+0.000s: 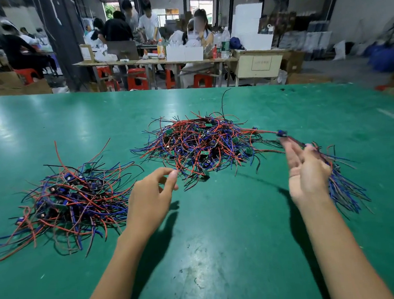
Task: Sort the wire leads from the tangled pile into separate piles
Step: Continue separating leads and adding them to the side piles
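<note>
Roughly half done, by my guess: a sorted pile (pixel 69 203) lies at 9 o'clock, the tangle (pixel 203 146) remains at 12, left hand (pixel 151 198) loosely curled and empty, right hand (pixel 308 173) grasping a bundle (pixel 344 184) at 3.

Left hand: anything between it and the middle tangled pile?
Nothing visible. The left hand hovers just short of the tangled pile's near edge, with only bare green table between. The sorted pile lies off to its left, out of the path.
</note>
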Action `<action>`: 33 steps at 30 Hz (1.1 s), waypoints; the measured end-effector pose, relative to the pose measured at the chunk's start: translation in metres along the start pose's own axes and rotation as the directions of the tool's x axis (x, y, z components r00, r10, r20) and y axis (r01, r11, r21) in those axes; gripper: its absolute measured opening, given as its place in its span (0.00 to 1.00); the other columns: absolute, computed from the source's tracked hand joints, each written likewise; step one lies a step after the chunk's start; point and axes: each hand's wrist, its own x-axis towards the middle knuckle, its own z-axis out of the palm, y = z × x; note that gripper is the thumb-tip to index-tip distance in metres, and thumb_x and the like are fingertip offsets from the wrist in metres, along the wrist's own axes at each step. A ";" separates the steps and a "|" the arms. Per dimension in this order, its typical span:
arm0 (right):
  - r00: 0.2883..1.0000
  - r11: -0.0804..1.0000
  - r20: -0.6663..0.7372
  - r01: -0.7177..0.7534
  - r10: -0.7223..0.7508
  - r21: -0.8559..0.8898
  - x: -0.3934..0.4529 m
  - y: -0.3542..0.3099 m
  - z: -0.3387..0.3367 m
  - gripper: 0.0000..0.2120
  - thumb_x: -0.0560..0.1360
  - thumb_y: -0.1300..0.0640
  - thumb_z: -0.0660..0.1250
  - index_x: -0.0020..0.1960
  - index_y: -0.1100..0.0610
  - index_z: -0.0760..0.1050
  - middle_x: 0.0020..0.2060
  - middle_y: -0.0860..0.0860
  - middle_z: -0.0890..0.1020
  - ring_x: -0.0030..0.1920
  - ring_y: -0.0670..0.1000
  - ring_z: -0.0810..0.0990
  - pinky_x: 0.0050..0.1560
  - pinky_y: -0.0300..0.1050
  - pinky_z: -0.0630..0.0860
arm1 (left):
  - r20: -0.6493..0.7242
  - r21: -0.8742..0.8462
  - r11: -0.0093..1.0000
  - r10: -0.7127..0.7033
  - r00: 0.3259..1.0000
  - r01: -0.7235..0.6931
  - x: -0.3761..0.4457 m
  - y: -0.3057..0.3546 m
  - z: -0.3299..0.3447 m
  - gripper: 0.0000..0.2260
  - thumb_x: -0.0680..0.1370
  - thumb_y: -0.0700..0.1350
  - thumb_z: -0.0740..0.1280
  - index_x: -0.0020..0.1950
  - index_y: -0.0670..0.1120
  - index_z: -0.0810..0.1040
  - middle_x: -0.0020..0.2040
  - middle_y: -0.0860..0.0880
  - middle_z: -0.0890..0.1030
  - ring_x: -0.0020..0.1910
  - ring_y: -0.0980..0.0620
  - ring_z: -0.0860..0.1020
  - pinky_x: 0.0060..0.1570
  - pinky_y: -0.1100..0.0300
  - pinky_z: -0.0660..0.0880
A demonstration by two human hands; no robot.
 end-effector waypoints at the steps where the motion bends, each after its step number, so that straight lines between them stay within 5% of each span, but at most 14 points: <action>1: 0.997 0.998 -0.074 0.035 -0.031 0.045 0.009 -0.006 -0.003 0.07 0.84 0.66 0.57 0.47 0.63 0.67 0.51 0.68 0.80 0.43 0.55 0.87 0.54 0.46 0.83 | 0.012 0.000 1.000 -0.010 1.000 0.010 0.000 0.000 0.001 0.09 0.81 0.57 0.63 0.52 0.57 0.82 0.36 0.61 0.83 0.29 0.61 0.76 0.42 0.57 0.76; 4: 0.972 0.999 -0.235 -0.017 0.028 0.047 0.031 -0.016 -0.027 0.06 0.84 0.70 0.54 0.55 0.68 0.69 0.63 0.71 0.75 0.56 0.59 0.83 0.61 0.46 0.79 | 0.056 0.041 0.999 -0.024 0.998 0.021 -0.002 0.001 0.005 0.06 0.81 0.52 0.64 0.51 0.58 0.81 0.36 0.61 0.83 0.27 0.60 0.75 0.41 0.58 0.75; 6: 0.958 0.988 -0.244 -0.146 0.152 0.039 0.039 -0.019 -0.046 0.16 0.85 0.69 0.49 0.71 0.71 0.64 0.70 0.69 0.70 0.68 0.60 0.76 0.66 0.42 0.73 | 0.089 0.074 0.997 -0.026 0.996 0.019 -0.003 0.001 0.007 0.06 0.81 0.51 0.64 0.50 0.58 0.81 0.37 0.61 0.83 0.26 0.60 0.74 0.42 0.57 0.75; 9: 0.935 0.978 -0.285 -0.204 0.209 0.048 0.042 -0.024 -0.055 0.20 0.85 0.69 0.45 0.76 0.70 0.59 0.74 0.67 0.67 0.73 0.60 0.71 0.70 0.40 0.69 | 0.112 0.103 0.994 -0.037 0.993 0.025 -0.004 0.002 0.008 0.07 0.81 0.50 0.64 0.49 0.58 0.82 0.37 0.60 0.83 0.27 0.60 0.76 0.43 0.56 0.77; 12: 0.946 0.976 -0.248 -0.216 0.207 -0.008 0.037 -0.025 -0.049 0.18 0.84 0.68 0.53 0.73 0.70 0.60 0.67 0.69 0.73 0.65 0.62 0.78 0.62 0.46 0.78 | 0.114 0.104 0.994 -0.039 0.993 0.027 -0.004 0.001 0.009 0.07 0.81 0.50 0.65 0.49 0.57 0.82 0.37 0.60 0.83 0.29 0.59 0.78 0.44 0.56 0.78; 15: 0.926 0.926 -0.100 -0.371 0.363 -0.072 0.018 -0.017 -0.032 0.12 0.83 0.68 0.58 0.65 0.67 0.63 0.55 0.72 0.76 0.52 0.62 0.84 0.49 0.45 0.84 | 0.124 0.127 0.992 -0.035 0.992 0.019 -0.004 0.002 0.012 0.07 0.81 0.50 0.65 0.50 0.57 0.83 0.38 0.59 0.83 0.32 0.57 0.79 0.45 0.55 0.78; 17: 0.925 0.866 -0.010 -0.360 0.381 -0.348 0.005 0.001 -0.022 0.09 0.82 0.66 0.61 0.60 0.67 0.68 0.49 0.67 0.80 0.43 0.56 0.86 0.39 0.42 0.84 | 0.134 0.136 0.990 -0.039 0.990 0.020 -0.004 0.002 0.014 0.07 0.81 0.50 0.65 0.50 0.57 0.83 0.40 0.59 0.83 0.33 0.56 0.80 0.45 0.55 0.78; 19: 0.969 0.696 0.010 -0.171 0.247 -0.697 0.002 0.027 -0.019 0.07 0.79 0.63 0.66 0.57 0.62 0.75 0.42 0.60 0.84 0.31 0.51 0.84 0.32 0.42 0.82 | 0.144 0.132 0.991 -0.039 0.989 0.019 -0.006 0.001 0.017 0.07 0.80 0.50 0.65 0.49 0.57 0.83 0.40 0.59 0.83 0.33 0.56 0.79 0.43 0.56 0.76; 23: 0.999 0.320 0.026 0.017 0.026 -0.947 0.020 0.065 -0.011 0.12 0.77 0.52 0.69 0.59 0.55 0.76 0.31 0.56 0.84 0.25 0.53 0.82 0.33 0.52 0.84 | 0.153 0.130 0.992 -0.019 0.988 -0.001 -0.011 0.001 0.021 0.07 0.80 0.49 0.66 0.49 0.57 0.83 0.39 0.59 0.80 0.31 0.60 0.75 0.40 0.58 0.71; 27: 0.994 0.080 0.086 0.080 0.071 -0.994 0.047 0.071 0.000 0.14 0.77 0.53 0.69 0.38 0.61 0.82 0.23 0.55 0.82 0.22 0.53 0.82 0.34 0.53 0.85 | 0.129 0.129 0.992 -0.014 0.991 -0.003 -0.012 -0.001 0.022 0.07 0.80 0.48 0.66 0.48 0.56 0.84 0.36 0.61 0.78 0.33 0.62 0.73 0.40 0.59 0.69; 30: 0.993 0.023 0.109 0.109 0.040 -0.994 0.054 0.072 -0.004 0.15 0.76 0.59 0.66 0.32 0.59 0.83 0.24 0.54 0.82 0.22 0.53 0.82 0.34 0.53 0.85 | 0.107 0.098 0.995 -0.007 0.994 -0.004 -0.011 -0.003 0.024 0.07 0.79 0.47 0.66 0.48 0.56 0.84 0.33 0.61 0.75 0.31 0.63 0.72 0.39 0.59 0.67; 33: 0.992 0.079 0.125 0.124 0.009 -0.989 0.044 0.070 -0.007 0.10 0.73 0.54 0.66 0.37 0.56 0.84 0.28 0.53 0.84 0.26 0.56 0.83 0.37 0.53 0.85 | 0.112 0.108 0.994 0.002 0.994 -0.015 -0.012 0.000 0.024 0.07 0.79 0.47 0.66 0.48 0.56 0.83 0.37 0.59 0.78 0.34 0.61 0.74 0.42 0.57 0.71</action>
